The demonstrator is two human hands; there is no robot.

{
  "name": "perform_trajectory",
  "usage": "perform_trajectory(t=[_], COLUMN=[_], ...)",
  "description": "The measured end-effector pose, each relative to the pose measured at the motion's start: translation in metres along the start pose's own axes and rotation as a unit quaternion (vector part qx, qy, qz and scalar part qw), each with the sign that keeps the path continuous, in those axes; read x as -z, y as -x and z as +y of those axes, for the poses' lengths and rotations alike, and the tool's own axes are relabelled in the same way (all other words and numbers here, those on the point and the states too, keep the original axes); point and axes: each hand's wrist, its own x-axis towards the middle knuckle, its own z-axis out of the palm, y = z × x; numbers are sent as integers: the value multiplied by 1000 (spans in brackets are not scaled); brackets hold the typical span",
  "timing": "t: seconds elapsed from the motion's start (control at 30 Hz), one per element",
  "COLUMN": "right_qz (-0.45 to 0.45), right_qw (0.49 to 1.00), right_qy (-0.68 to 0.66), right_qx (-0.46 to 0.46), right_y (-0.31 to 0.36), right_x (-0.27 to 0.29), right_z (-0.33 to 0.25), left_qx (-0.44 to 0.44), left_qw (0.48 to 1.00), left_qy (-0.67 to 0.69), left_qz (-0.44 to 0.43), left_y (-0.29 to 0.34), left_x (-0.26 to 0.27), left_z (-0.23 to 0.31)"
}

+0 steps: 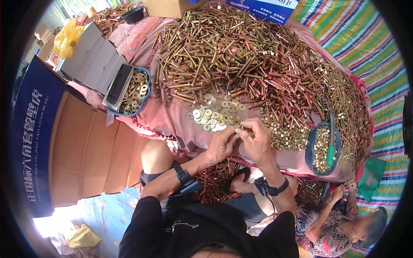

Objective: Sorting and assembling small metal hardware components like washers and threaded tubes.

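Note:
My left hand (222, 143) and my right hand (257, 139) meet over the near edge of the cloth-covered table, fingertips pinched close together. Whatever small piece they hold is hidden by the fingers. Just beyond them lies a loose heap of flat round washers (209, 119). Small brassy nuts (289, 138) are spread to the right of my right hand. Behind both rises a large pile of long metal bolts (223, 47), yellowish on the left and more reddish on the right.
A blue basket (308, 155) of nuts with a green-handled tool (330, 155) stands at right. Another blue basket (148, 88) holds washers at left, near grey boxes (92, 60). Large cartons (86, 150) flank my left. A co-worker (335, 228) sits at lower right, hands at the table edge.

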Motion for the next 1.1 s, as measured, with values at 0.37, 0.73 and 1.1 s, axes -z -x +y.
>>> perform_trajectory(t=[0.37,0.73,1.1], right_qz=[-34,-56,-58], right_qw=[998,998,989], right_qy=[43,-23,-68], right_qx=[44,4,-114], right_y=[-1,0,3], right_x=[8,6,3], right_z=[-18,-5,-11], left_qx=[28,-12,-44], left_qw=[1000,999,998], left_qy=[-13,-44,-27], left_qz=[1,-2,18], left_y=[0,-1,0], left_x=[3,3,3], left_z=[4,3,-5])
